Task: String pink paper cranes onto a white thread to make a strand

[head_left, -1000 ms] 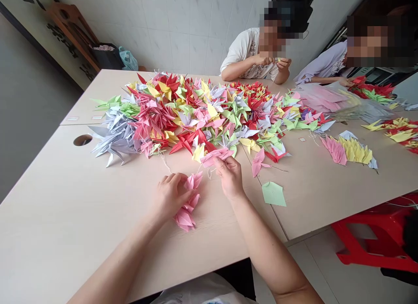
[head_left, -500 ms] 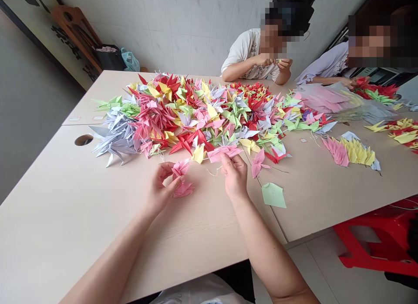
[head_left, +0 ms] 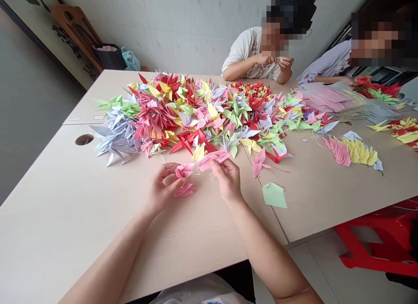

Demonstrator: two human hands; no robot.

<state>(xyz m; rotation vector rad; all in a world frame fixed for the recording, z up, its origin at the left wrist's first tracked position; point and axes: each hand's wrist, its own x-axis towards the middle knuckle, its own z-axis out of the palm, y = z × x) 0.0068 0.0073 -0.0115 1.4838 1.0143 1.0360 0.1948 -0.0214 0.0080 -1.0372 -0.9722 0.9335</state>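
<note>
Left hand [head_left: 162, 182] pinches small pink paper birds [head_left: 183, 171] between thumb and fingers, over table [head_left: 81, 217]. Right hand [head_left: 228, 182] pinches long pink paper bundle [head_left: 214, 158] — its left end very near small birds. Both pink bits in front of big pile [head_left: 209, 108] of folded paper, red, yellow, green, pink, pale blue. Lone pink bird [head_left: 257, 163] lies right of right hand. Green paper [head_left: 274, 195] lies below lone bird. Person in white top [head_left: 243, 51] across table — both hands raised, small yellow thing [head_left: 281, 59] in fingers.

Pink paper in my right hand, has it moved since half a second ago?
Yes: the pink paper shifted left, judged against the nearby yellow crane.
</note>
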